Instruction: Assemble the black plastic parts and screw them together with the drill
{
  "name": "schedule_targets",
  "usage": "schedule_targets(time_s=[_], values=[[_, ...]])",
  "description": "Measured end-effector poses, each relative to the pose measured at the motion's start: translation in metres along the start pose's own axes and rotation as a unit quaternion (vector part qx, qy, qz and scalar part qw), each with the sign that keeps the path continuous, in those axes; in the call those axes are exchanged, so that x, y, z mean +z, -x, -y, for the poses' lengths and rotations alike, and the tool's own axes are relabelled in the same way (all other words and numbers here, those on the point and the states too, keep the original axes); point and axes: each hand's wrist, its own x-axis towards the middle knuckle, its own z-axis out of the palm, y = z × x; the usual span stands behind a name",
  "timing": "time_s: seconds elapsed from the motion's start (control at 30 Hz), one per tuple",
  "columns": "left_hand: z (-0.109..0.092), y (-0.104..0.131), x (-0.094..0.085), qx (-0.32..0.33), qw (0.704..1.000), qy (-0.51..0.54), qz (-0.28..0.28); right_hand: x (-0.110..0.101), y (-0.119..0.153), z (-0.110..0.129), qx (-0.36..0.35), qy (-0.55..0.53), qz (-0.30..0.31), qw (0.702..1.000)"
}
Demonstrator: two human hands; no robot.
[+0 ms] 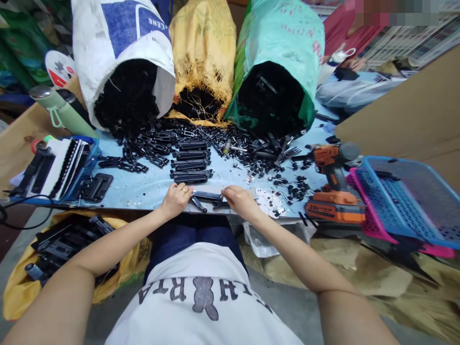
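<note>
Near the table's front edge, my left hand (176,199) and my right hand (240,201) are closed on opposite ends of a black bar-shaped plastic part (207,195). Two thin arms, one at each end, angle down from the bar. My fingertips hide both of its ends. Just beyond it, several similar black assembled parts (191,165) lie stacked in a row. Small white discs (268,201) are scattered to the right of my right hand, with black-headed screws (293,188) behind them.
White (163,81), yellow (204,43) and green (283,38) sacks spill black parts across the back. An orange cordless drill (334,184) stands right, beside blue baskets (406,201). A blue tray (94,151) and green bottle (64,112) are left. Another person's red sleeve (339,26) shows behind.
</note>
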Motion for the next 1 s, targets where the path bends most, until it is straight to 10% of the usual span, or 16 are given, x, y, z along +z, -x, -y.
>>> schedule_targets(time_s=[0.17, 0.43, 0.63, 0.8, 1.0], values=[[-0.018, -0.012, -0.001, 0.024, 0.999, 0.008, -0.021, 0.003, 0.004, -0.009, -0.050, 0.006, -0.027, 0.998], [-0.050, -0.042, 0.004, 0.090, 0.987, 0.074, 0.109, 0.035, 0.022, -0.024, -0.097, -0.071, -0.063, 0.991], [-0.049, -0.042, 0.014, 0.066, 0.984, 0.094, 0.134, 0.035, 0.035, -0.042, -0.032, 0.011, 0.023, 0.999], [-0.035, -0.042, 0.002, 0.041, 0.988, 0.065, 0.134, 0.009, 0.029, -0.038, 0.013, 0.112, 0.022, 0.993], [-0.055, -0.005, -0.041, 0.056, 0.978, 0.194, 0.057, -0.060, 0.031, 0.016, -0.196, -0.202, 0.034, 0.959]])
